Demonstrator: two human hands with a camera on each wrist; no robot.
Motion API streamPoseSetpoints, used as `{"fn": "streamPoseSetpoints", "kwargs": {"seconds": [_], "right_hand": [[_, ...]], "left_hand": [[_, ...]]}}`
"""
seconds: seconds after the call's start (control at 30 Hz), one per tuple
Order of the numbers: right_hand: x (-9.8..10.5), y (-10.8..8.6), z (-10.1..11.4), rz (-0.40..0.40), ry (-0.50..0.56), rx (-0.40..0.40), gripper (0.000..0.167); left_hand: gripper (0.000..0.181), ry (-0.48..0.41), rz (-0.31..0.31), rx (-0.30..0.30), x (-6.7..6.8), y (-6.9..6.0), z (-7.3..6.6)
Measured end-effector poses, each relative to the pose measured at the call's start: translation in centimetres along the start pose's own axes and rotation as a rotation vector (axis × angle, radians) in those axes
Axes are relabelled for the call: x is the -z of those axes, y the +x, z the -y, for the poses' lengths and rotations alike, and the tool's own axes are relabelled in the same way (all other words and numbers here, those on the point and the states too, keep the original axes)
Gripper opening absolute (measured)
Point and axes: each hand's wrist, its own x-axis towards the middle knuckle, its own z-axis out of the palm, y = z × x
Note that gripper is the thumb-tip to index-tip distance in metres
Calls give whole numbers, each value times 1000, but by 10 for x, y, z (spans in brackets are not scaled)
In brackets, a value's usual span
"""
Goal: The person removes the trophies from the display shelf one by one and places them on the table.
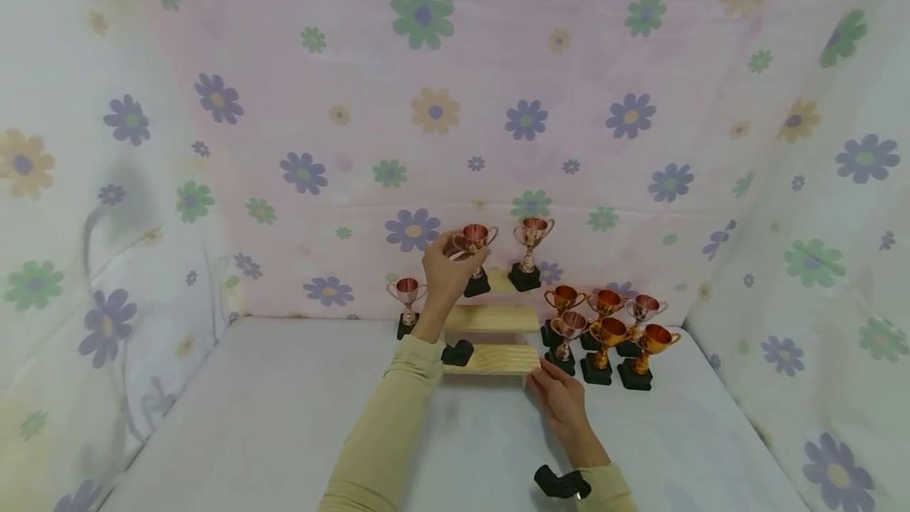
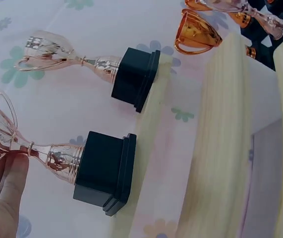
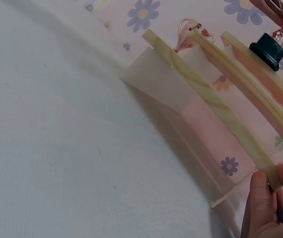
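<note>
My left hand [image 1: 444,279] holds a rose-gold trophy cup [image 1: 475,236] upright by its cup and stem. Its black base [image 2: 104,171] is at the top board of a three-step wooden stand; I cannot tell whether its full weight rests there. Beside it on that board stands another rose-gold trophy [image 1: 532,234]. My right hand [image 1: 565,405] pinches the right front corner of the stand's lowest board [image 1: 490,359], thumb on top and fingers below, as the right wrist view shows. The middle board [image 1: 490,318] bears no trophy.
Several gold and rose-gold trophies [image 1: 609,332] stand close together just right of the stand. A single rose-gold trophy [image 1: 407,292] is on its left. White cloth [image 1: 284,417] covers the table, and a flowered curtain [image 1: 341,101] hangs behind.
</note>
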Motion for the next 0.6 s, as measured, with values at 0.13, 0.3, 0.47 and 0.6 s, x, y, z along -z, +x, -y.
{"fn": "streamPoseSetpoints", "kwargs": {"seconds": [0.13, 0.3, 0.47, 0.6], "right_hand": [[0, 0, 0, -2, 2, 12, 48], [0, 0, 0, -2, 6, 4, 49], [0, 0, 0, 1, 11, -6, 49], [0, 0, 1, 0, 6, -1, 49]], "left_hand": [[38, -55, -5, -29, 11, -11, -3], [46, -106, -6, -24, 30, -25, -4], [43, -101, -35, -30, 52, -40, -4], [42, -113, -49, -42, 73, -51, -2]]}}
